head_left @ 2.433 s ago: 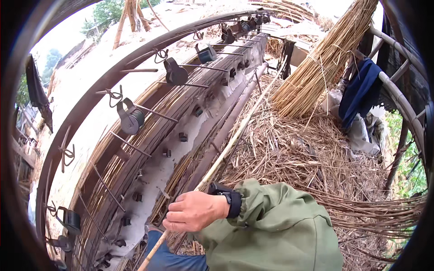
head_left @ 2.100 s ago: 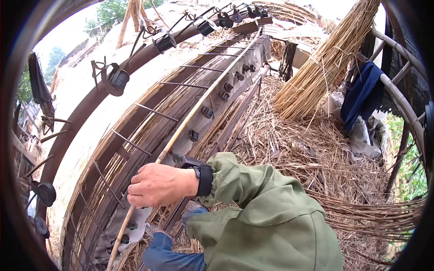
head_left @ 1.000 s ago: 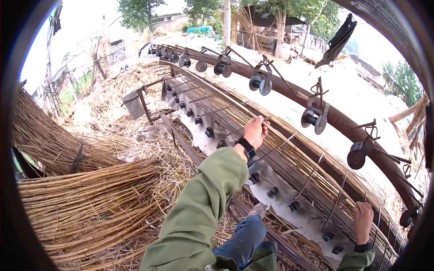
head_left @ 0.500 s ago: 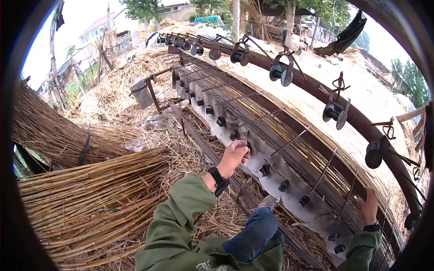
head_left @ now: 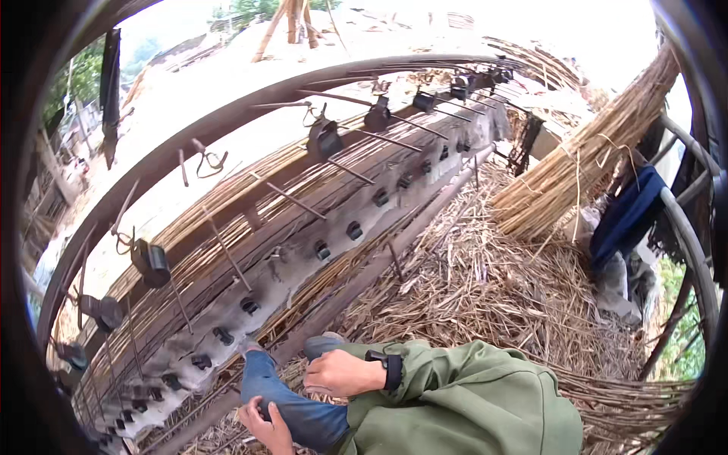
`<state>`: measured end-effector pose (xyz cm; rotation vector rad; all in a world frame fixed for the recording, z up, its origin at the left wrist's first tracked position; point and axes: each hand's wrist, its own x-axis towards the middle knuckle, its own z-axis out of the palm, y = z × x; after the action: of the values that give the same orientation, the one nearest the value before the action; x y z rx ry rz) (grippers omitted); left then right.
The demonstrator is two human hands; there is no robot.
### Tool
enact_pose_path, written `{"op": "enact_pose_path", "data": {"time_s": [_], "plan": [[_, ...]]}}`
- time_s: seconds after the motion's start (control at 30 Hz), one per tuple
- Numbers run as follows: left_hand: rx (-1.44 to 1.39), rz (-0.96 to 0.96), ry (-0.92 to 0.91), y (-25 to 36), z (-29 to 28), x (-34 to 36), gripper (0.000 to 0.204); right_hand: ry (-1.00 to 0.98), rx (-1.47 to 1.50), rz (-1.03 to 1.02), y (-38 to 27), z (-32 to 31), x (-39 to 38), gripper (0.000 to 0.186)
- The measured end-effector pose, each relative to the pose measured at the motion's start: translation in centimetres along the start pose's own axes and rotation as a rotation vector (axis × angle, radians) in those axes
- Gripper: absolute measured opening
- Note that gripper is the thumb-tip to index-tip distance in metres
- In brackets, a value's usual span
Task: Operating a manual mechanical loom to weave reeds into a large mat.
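Observation:
My right hand (head_left: 341, 373), with a black wrist strap, is low at bottom centre over my blue-trousered leg (head_left: 303, 413), its fingers curled and their tips hidden. My left hand (head_left: 265, 423) is just below and left, against the trouser leg, thumb and forefinger apart, fingers loosely bent. Beyond them runs a long reed-laid frame with protruding metal rods (head_left: 288, 193) and a pale, grimy strip (head_left: 284, 292) dotted with small black fittings. Dark spools (head_left: 326, 140) on wire hooks hang along the curved brown metal beam (head_left: 189, 133) above it.
An upright reed bundle (head_left: 580, 159) leans at right beside dark blue cloth (head_left: 626, 216) and curved poles (head_left: 686, 235). Loose straw (head_left: 485, 288) covers the ground. A brown rail (head_left: 368, 280) runs alongside the frame; bent reed stalks (head_left: 629, 398) lie lower right.
Both my hands have dropped from the rack to my legs. The view has swung round, bringing the upright bundle back at right. I no longer see a cane in my hands.

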<state>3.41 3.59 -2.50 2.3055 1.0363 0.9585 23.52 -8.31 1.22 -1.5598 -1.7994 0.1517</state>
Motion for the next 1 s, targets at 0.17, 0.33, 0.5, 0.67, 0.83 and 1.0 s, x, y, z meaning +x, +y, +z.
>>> {"op": "enact_pose_path", "data": {"time_s": [0.17,0.33,0.5,0.67,0.83,1.0], "plan": [[0.254,0.105,-0.2,-1.6,0.9,-1.6,0.033,-0.004,-0.023,0.074,1.5,-0.3,-1.9,0.015],[0.241,-0.056,-0.481,-3.8,3.5,-2.3,0.041,-0.006,0.021,0.041,2.6,0.2,-1.4,0.015],[0.024,-0.157,-0.568,-4.0,4.1,-0.7,0.041,-0.042,0.045,0.049,4.1,0.3,-0.8,0.015],[-0.097,-0.359,-0.438,-2.4,2.2,3.3,0.035,-0.057,0.071,0.065,6.1,0.8,0.2,0.015],[0.029,-0.409,-0.393,-0.8,1.7,5.4,0.03,0.011,0.095,0.037,6.4,1.7,1.1,0.017],[-0.007,-0.381,-0.338,1.0,-0.1,4.9,0.028,0.018,0.094,0.023,5.8,1.5,1.1,0.017]]}}
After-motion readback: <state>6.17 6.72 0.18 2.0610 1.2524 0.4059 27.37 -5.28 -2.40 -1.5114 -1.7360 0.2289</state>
